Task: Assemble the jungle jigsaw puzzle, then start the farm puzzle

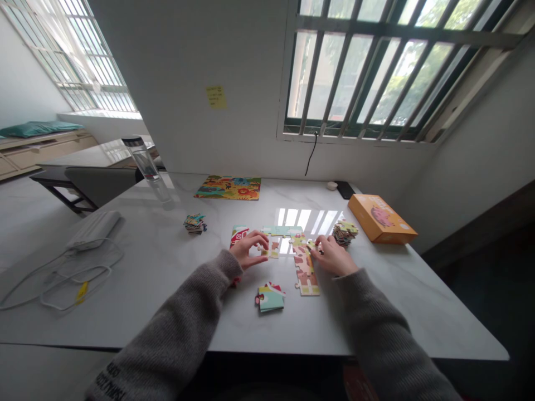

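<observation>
While the left hand (249,252) curves, thumb and fingers spread, the right hand (334,258) pinches a puzzle piece (311,244). Joined pieces (306,268) lie between.

Lettering on yellow note (216,97), orange box (382,218), left sleeve (178,323) — none of it legible.

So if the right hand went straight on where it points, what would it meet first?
Likely the joined puzzle pieces, near their upper-right corner, just ahead of the right hand; depth is unclear.

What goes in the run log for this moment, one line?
left hand: open, left side of puzzle | right hand: holding piece, puzzle's right side | nearby: piece stack, orange box
</observation>
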A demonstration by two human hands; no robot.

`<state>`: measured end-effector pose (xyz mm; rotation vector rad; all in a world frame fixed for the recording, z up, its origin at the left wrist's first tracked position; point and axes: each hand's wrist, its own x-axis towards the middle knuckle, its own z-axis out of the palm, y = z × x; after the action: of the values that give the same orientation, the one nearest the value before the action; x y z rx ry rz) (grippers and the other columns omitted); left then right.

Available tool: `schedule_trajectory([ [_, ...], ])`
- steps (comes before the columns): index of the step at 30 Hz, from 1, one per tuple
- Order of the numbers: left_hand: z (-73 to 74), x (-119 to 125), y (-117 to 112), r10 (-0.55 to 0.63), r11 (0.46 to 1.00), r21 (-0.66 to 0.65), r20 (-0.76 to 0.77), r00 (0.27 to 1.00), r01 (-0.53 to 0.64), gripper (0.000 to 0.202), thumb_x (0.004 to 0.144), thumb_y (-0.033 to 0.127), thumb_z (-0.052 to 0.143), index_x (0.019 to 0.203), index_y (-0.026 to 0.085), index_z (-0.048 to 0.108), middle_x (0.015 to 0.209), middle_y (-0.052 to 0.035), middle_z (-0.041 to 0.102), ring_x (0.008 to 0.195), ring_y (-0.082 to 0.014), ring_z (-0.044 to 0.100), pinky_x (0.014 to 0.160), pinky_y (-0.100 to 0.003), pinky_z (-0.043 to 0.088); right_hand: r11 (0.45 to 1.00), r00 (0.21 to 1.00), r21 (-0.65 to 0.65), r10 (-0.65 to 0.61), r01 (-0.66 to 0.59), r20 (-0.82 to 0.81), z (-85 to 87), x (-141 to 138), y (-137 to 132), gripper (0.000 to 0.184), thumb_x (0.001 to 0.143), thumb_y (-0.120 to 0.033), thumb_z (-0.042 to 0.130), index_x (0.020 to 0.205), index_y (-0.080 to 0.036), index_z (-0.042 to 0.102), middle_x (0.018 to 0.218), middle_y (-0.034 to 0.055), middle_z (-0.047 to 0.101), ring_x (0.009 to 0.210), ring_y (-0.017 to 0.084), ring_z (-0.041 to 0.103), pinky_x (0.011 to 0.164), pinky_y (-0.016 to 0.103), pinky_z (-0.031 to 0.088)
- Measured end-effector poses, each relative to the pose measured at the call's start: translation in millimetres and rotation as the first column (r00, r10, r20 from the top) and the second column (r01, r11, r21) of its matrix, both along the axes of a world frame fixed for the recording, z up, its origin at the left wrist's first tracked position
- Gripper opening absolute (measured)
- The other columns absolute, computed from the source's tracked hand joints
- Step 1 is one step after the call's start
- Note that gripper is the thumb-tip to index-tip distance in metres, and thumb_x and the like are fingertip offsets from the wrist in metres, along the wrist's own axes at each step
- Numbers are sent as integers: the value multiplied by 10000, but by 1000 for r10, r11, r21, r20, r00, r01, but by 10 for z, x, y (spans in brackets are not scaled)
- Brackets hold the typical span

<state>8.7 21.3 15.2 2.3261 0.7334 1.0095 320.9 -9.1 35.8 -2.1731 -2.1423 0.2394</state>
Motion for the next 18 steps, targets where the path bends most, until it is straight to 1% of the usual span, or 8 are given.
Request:
schedule_trajectory([
  [4,11,28,-22,-5,1000,-14,23,1000,5,209,822,339,741,902,178,635,1081,-100,637,961,-198,619,801,-321,545,1000,1000,20,-5,5,6,-6,-6,-12,313,950,-465,503,1096,-200,587,1105,122,571,821,256,673,694,323,438],
  [6,-12,53,-15,7,1000,16,45,999,-8,210,812,339,746,888,176,637,1054,-94,632,940,-192,617,776,-312,552,991,997,125,62,-56,-39,12,-53,-26,285,954,-417,509,1107,-192,595,1111,123,575,803,232,658,688,315,439],
  [8,-38,83,-10,15,999,50,85,996,-19,211,807,338,747,888,176,638,1036,-88,624,932,-188,615,750,-299,556,946,966,280,210,-161,-153,27,-159,-48,271,965,-345,496,1173,-191,577,1057,97,599,778,198,629,689,301,439],
  [10,-53,113,-18,9,997,72,121,993,-18,211,807,325,749,906,176,636,1045,-88,623,940,-186,616,744,-293,557,885,864,399,383,-241,-328,17,-319,-80,311,978,-312,470,1258,-191,530,898,41,610,710,170,583,678,291,438],
  [11,-52,127,-29,1,997,75,132,991,-11,214,807,317,752,916,177,632,1056,-89,625,943,-185,618,748,-293,556,874,795,409,437,-264,-421,0,-410,-98,332,981,-321,472,1285,-193,510,823,15,594,675,160,560,660,286,434],
  [13,-37,154,-64,-27,997,70,129,991,18,226,809,307,760,934,179,621,1082,-90,630,941,-182,622,764,-300,554,869,624,389,491,-305,-608,-58,-582,-134,398,979,-334,481,1353,-199,456,819,-1,577,649,141,531,630,276,434],
  [16,-1,196,-134,-59,995,85,91,994,52,218,827,293,748,955,188,607,1104,-90,625,972,-190,623,821,-326,554,895,390,344,435,-283,-812,-156,-743,-159,432,961,-363,507,1361,-208,455,764,-34,500,612,123,493,583,264,428],
  [18,16,224,-174,-50,990,136,64,997,41,195,839,264,725,977,197,604,1109,-89,612,1026,-204,617,886,-356,548,920,285,299,366,-253,-886,-198,-775,-153,415,946,-384,531,1320,-209,488,725,-54,460,580,114,471,551,257,414],
])
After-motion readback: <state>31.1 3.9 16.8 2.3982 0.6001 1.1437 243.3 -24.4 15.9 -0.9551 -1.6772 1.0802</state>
